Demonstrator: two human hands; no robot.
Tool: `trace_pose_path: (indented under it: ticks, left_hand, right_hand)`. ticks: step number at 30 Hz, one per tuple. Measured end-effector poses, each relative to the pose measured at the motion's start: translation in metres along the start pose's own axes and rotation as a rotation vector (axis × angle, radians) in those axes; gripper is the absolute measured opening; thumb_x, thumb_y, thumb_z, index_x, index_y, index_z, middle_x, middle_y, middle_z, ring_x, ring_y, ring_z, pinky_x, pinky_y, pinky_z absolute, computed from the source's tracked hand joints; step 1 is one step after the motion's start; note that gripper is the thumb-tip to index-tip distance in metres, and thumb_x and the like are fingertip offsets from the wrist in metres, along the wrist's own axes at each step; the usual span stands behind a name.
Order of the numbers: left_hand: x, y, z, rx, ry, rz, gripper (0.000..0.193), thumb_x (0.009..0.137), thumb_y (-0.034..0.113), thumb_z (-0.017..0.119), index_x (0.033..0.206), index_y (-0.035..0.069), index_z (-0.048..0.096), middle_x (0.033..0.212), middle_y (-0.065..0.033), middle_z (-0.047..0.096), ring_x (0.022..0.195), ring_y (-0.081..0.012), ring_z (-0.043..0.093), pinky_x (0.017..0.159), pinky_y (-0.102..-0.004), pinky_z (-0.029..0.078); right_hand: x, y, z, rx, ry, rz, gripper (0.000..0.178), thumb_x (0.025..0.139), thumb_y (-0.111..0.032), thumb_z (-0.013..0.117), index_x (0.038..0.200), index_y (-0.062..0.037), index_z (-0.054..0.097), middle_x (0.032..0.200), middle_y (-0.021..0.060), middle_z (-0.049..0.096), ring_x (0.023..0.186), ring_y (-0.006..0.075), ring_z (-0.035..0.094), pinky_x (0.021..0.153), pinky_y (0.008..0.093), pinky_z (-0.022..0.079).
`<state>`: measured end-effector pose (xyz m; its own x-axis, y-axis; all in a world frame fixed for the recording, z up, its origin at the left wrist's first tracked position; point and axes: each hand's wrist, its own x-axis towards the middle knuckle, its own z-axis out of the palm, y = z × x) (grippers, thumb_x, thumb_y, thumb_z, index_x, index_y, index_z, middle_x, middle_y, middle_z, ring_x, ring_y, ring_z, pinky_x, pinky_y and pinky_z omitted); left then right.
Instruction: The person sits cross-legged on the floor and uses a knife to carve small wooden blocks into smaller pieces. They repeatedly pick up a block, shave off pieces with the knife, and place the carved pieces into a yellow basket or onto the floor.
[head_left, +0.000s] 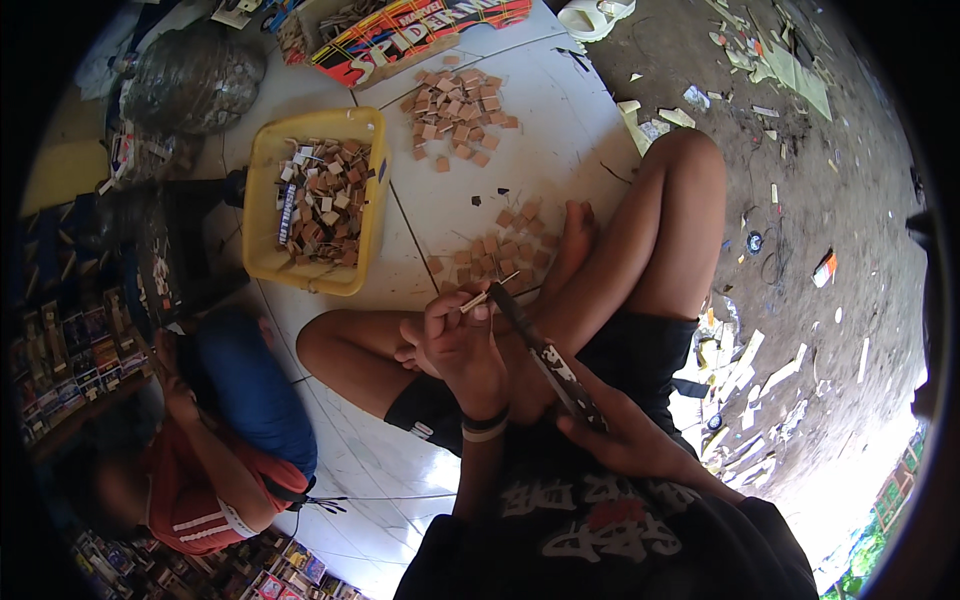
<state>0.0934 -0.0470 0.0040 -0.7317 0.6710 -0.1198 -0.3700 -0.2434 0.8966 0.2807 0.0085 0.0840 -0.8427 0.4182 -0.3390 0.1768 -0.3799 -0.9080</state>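
My left hand [462,358] is closed, pinching a small pale wooden piece [473,302] between thumb and fingers. My right hand [622,432] is wrapped round a long dark tool [553,365] with a mottled black-and-white handle. The tool's far end reaches the fingertips of the left hand, right by the wooden piece; whether they touch, I cannot tell. Just beyond both hands, a loose group of small brown square pieces [490,255] lies on the white tiled floor [412,282] between my bent legs.
A yellow plastic basin [377,200] full of brown and pale pieces stands ahead to the left. Beyond lie a heap of brown squares [460,105] and a printed cardboard box [400,45]. Another person [215,455] sits at left. Scraps litter the darker ground [790,250] at right.
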Motion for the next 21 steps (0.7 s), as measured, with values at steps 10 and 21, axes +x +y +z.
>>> trace_pose_path:
  ticks: [10,21]
  left_hand:
    - [-0.004,-0.002,0.001,0.071,0.081,0.066,0.024,0.104,0.008,0.069,0.125,0.006,0.057,0.128,-0.0124,0.068,0.120,-0.0230,0.066,0.109,-0.0386,0.052]
    - [-0.014,0.012,0.002,0.361,0.123,0.269,0.018,0.102,-0.007,0.063,0.119,-0.001,0.062,0.124,-0.0199,0.071,0.112,-0.0330,0.073,0.101,-0.0444,0.062]
  right_hand:
    - [-0.001,0.002,0.006,-0.048,0.015,-0.110,0.073,0.102,0.003,0.058,0.167,-0.0007,0.025,0.167,0.0230,0.038,0.156,0.0317,0.038,0.126,0.0411,0.030]
    - [-0.001,-0.004,0.023,-0.879,0.192,0.115,0.099,0.079,0.010,0.065,0.168,-0.0171,0.033,0.120,0.0202,0.053,0.110,0.0411,0.059,0.097,0.0532,0.049]
